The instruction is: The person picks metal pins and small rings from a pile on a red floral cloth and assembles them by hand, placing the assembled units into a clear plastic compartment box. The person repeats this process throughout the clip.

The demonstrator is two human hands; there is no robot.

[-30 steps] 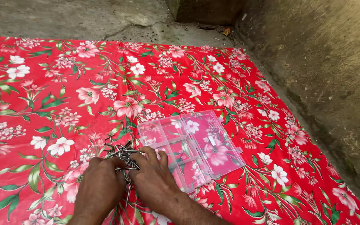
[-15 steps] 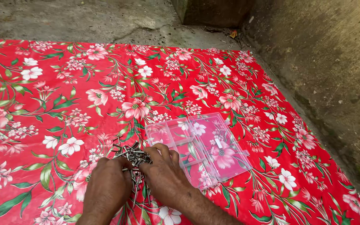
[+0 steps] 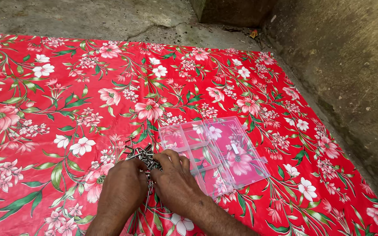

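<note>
Both hands working near edge of red floral cloth (image 3: pixel 66 87). Left hand (image 3: pixel 123 192) and right hand (image 3: pixel 173 183) cupping over pile of metal nails (image 3: pixel 141 155), fingers curled, exact pinch hidden. Clear compartment box (image 3: pixel 217 153) lying open just right, compartments looking empty; sorting seemingly barely starting.

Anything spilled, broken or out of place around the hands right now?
Nothing looks damaged. The metal nails lie in a loose heap on the floral cloth, under both hands, not in the clear compartment box, which lies open beside them.
</note>
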